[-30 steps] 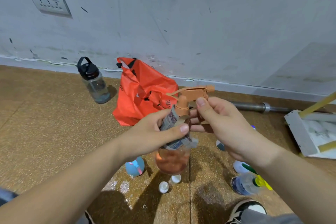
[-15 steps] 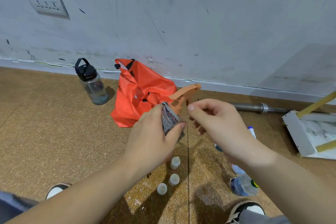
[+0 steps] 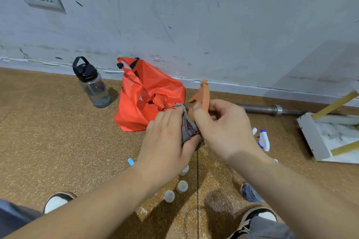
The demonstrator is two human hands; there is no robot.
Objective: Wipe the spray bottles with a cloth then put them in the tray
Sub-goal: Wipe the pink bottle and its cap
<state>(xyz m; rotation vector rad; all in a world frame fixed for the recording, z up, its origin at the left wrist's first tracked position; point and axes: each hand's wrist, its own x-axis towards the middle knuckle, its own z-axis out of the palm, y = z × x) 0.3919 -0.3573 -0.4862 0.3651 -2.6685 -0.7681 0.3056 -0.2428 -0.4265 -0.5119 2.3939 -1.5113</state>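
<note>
1. While we look down at a brown speckled floor (image 3: 58, 141), our left hand (image 3: 165, 141) curls its fingers round a grey patterned cloth (image 3: 187, 126), holding it against the neck of an orange spray bottle (image 3: 205, 93) raised above the floor.
2. Our right hand (image 3: 223, 128) pinches the bottle's trigger head between thumb and fingers.
3. Behind stand an orange bag (image 3: 147, 99), its dark print too blurred to read, and a black-capped water bottle (image 3: 91, 83).
4. To the right, a white-and-blue spray bottle (image 3: 264, 139) lies on the floor.

Left hand (image 3: 165, 141) holds cloth (image 3: 188, 128), right hand (image 3: 225, 128) sprayer (image 3: 205, 93)
</note>
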